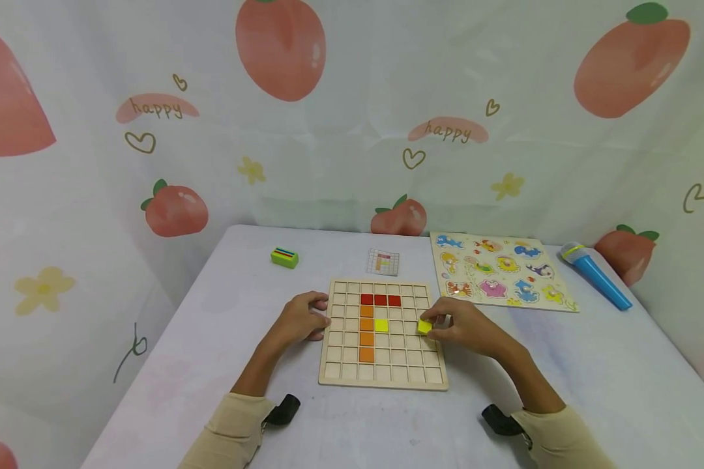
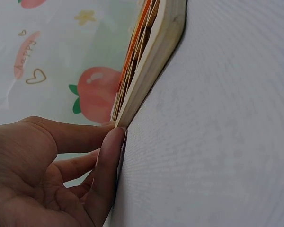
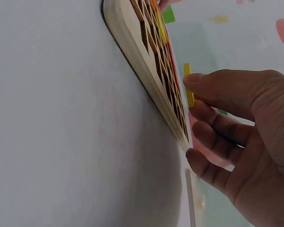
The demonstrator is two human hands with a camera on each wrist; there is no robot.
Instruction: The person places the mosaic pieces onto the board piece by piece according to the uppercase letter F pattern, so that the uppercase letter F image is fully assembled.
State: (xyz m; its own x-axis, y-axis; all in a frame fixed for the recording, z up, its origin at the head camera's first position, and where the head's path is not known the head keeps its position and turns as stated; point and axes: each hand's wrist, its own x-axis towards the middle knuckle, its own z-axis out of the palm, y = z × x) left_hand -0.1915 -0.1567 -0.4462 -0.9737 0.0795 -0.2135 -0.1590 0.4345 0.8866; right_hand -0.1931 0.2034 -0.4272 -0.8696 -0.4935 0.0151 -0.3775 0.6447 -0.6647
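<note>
An animal puzzle (image 1: 501, 270) is lying on the table (image 1: 592, 384), toward its far right. Just right of the puzzle, a blue microphone (image 1: 595, 275) is lying at an angle. Left of the puzzle, a small pattern card (image 1: 382, 261) is lying flat, and farther left a green box (image 1: 284, 257) is sitting. A strawberry-print curtain (image 1: 352, 117) is hanging behind the puzzle.

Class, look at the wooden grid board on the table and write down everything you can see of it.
The wooden grid board is pale, square, with round corners and square cells. It lies flat on the white table. Three red tiles form a row, three orange tiles a column below, one yellow tile beside them. The left hand touches its left edge; the right hand pinches another yellow tile above its right side.
</note>
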